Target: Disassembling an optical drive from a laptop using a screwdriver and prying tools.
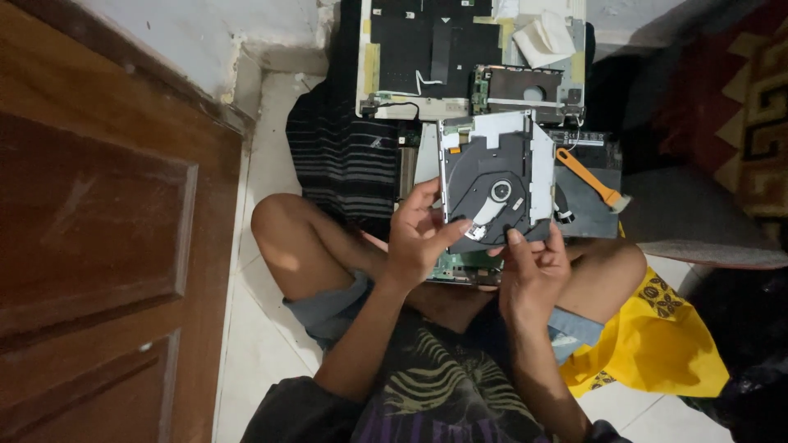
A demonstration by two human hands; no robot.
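The person sat cross-legged on the pale tiled floor (263,328), and both bare hands held a slim optical disc drive (495,182) above the lap. The left hand (417,238) grasped the drive by its left edge, fingers curled up along the side and the thumb laid across the near left corner of the dark tray. The right hand (533,267) clasped the drive's near edge from below, its thumb pressed on the dark tray just beside the white lens rail near the round spindle. The drive lay face up, tilted slightly, its silver metal frame toward the far and right sides.

Beneath the drive, partly hidden, a green circuit board (460,269) showed at the near edge. Beyond the drive an opened laptop chassis (427,57) rested on the floor with flat cables and a crumpled white tissue (543,39) at its far right corner. An orange plastic pry tool (588,176) lay on a dark panel to the right of the drive. A striped dark cloth (341,156) lay under the chassis on the left, a yellow cloth (657,340) by the right knee, and a brown wooden door (90,230) stood along the left
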